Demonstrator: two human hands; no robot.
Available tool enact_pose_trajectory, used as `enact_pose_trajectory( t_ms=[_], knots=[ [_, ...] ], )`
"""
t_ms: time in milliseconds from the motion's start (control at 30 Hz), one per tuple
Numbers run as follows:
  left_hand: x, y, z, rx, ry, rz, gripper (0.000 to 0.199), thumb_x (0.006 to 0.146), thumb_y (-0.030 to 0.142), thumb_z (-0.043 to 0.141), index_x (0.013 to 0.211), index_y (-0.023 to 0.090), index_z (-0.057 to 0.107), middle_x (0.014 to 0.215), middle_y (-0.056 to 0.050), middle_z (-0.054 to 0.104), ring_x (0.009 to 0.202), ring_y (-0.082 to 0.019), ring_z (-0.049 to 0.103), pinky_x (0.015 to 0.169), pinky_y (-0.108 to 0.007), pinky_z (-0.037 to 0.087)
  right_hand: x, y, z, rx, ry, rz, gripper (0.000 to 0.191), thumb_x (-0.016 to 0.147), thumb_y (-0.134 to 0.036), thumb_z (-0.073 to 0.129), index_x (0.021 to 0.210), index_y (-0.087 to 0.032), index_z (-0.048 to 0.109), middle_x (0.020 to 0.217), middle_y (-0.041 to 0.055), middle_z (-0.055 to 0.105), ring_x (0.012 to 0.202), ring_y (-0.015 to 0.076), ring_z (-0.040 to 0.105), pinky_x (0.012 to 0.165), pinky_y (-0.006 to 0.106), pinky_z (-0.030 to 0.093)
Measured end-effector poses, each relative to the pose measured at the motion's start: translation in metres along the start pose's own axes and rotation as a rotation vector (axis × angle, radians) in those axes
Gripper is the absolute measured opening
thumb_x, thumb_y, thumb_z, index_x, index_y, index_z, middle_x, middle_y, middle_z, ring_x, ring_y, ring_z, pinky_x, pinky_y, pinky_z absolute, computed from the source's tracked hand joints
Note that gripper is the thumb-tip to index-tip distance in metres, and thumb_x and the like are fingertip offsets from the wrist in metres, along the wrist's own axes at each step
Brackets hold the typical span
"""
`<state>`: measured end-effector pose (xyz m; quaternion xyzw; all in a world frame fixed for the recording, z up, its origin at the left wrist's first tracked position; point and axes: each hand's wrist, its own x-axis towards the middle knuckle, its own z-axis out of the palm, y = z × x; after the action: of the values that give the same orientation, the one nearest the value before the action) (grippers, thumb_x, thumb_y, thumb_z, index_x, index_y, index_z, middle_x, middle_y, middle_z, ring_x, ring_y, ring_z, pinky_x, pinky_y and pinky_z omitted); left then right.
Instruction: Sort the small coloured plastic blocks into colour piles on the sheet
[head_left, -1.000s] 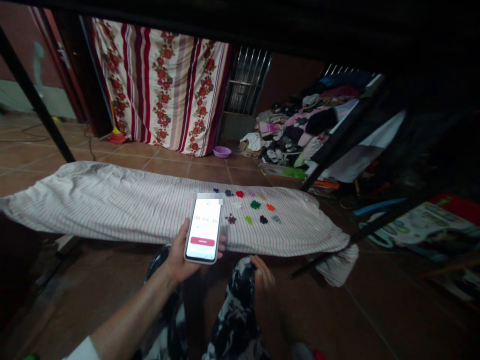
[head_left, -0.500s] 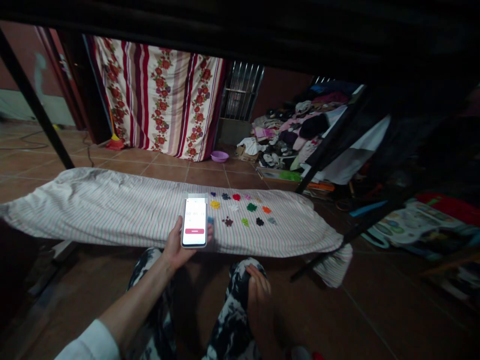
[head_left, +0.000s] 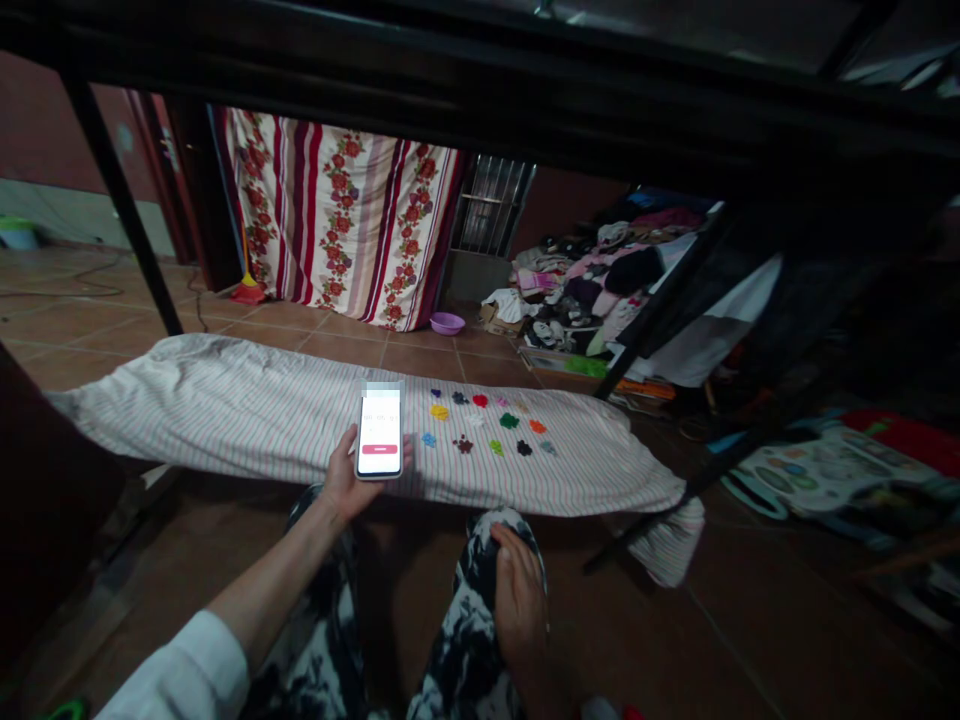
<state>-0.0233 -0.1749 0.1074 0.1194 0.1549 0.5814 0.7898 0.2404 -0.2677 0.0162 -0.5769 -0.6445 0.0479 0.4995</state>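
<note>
Fingers (head_left: 407, 455) of the left hand (head_left: 349, 488): closed round one phone (head_left: 380, 435), thumb along its left side, fingertips at its right side, palm beneath, lit screen turned up toward the wearer. Position of phone: in view over the counter (head_left: 247, 405) by its near edge, left of the small piles; contact with the counter cannot be told. Left forearm: bare, slanting up from the lower left, ending below in a white sleeve (head_left: 191, 665). Right hand (head_left: 519, 590): empty, back upward, laid on the right knee (head_left: 506, 530) in black-and-white patterned trousers, fingers extended and close together, pointing toward the near edge. Counter: long, low, draped with striped cloth, which hangs in a bunch at the near right corner. Small piles, sorted by colour, right of the phone. Row along the far edge: dark blue (head_left: 436, 394), slate (head_left: 460, 398), red (head_left: 480, 401), pink (head_left: 502, 402), beige (head_left: 522, 405). Middle row: yellow (head_left: 439, 412), white (head_left: 476, 422), green (head_left: 509, 421), orange (head_left: 537, 426). Row toward the near edge: light blue (head_left: 428, 439), dark brown (head_left: 463, 445), lime (head_left: 496, 448), black (head_left: 523, 448), grey (head_left: 548, 448). Beyond the far edge, on the tiled floor: one purple basin (head_left: 448, 323), one heap of clothes (head_left: 585, 280).
</note>
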Motion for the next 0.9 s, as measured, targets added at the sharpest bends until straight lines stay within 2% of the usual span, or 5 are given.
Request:
enact_pose_trajectory(
  t_ms=[133, 400, 500, 700, 900],
  knots=[
    [0.004, 0.007, 0.003, 0.005, -0.042, 0.014, 0.071, 0.09, 0.047, 0.045, 0.145, 0.005, 0.027, 0.119, -0.028, 0.06, 0.11, -0.037, 0.06, 0.093, -0.053, 0.045, -0.002, 0.01, 0.002, 0.051, -0.018, 0.03, 0.047, 0.096, -0.046, 0.032, 0.109, -0.016, 0.066, 0.115, 0.0132, 0.066, 0.112, 0.0247, 0.057, 0.097, 0.044, 0.044],
    [0.014, 0.002, 0.0, 0.023, -0.123, -0.015, 0.074, 0.09, 0.049, 0.045, 0.146, 0.006, 0.023, 0.122, -0.027, 0.06, 0.114, -0.037, 0.058, 0.097, -0.053, 0.042, 0.007, 0.032, 0.037, 0.153, 0.012, 0.213, 0.06, 0.09, -0.061, 0.033, 0.101, -0.015, 0.069, 0.107, 0.0152, 0.069, 0.104, 0.0275, 0.061, 0.093, 0.045, 0.046],
    [0.015, 0.004, 0.002, 0.042, -0.126, -0.026, 0.075, 0.09, 0.05, 0.044, 0.145, 0.004, 0.024, 0.12, -0.027, 0.06, 0.113, -0.037, 0.058, 0.097, -0.053, 0.042, 0.004, 0.029, 0.035, 0.237, 0.0, 0.231, 0.056, 0.088, -0.06, 0.038, 0.099, -0.016, 0.07, 0.108, 0.014, 0.069, 0.105, 0.0269, 0.061, 0.094, 0.044, 0.046],
    [0.023, 0.008, 0.007, 0.048, -0.113, -0.029, 0.072, 0.091, 0.05, 0.04, 0.145, 0.004, 0.026, 0.115, -0.025, 0.064, 0.108, -0.035, 0.062, 0.094, -0.051, 0.044, -0.002, 0.038, 0.023, 0.355, 0.01, 0.46, 0.063, 0.084, -0.069, 0.037, 0.101, -0.017, 0.069, 0.113, 0.0134, 0.067, 0.101, 0.0261, 0.063, 0.089, 0.039, 0.05],
    [0.033, 0.009, 0.008, 0.039, -0.081, -0.002, 0.071, 0.091, 0.049, 0.041, 0.146, 0.006, 0.025, 0.114, -0.025, 0.065, 0.106, -0.034, 0.063, 0.093, -0.05, 0.045, -0.01, 0.04, 0.028, 0.339, 0.008, 0.416, 0.058, 0.085, -0.066, 0.04, 0.098, -0.019, 0.07, 0.11, 0.0117, 0.068, 0.106, 0.0261, 0.06, 0.094, 0.04, 0.047]
  ],
)
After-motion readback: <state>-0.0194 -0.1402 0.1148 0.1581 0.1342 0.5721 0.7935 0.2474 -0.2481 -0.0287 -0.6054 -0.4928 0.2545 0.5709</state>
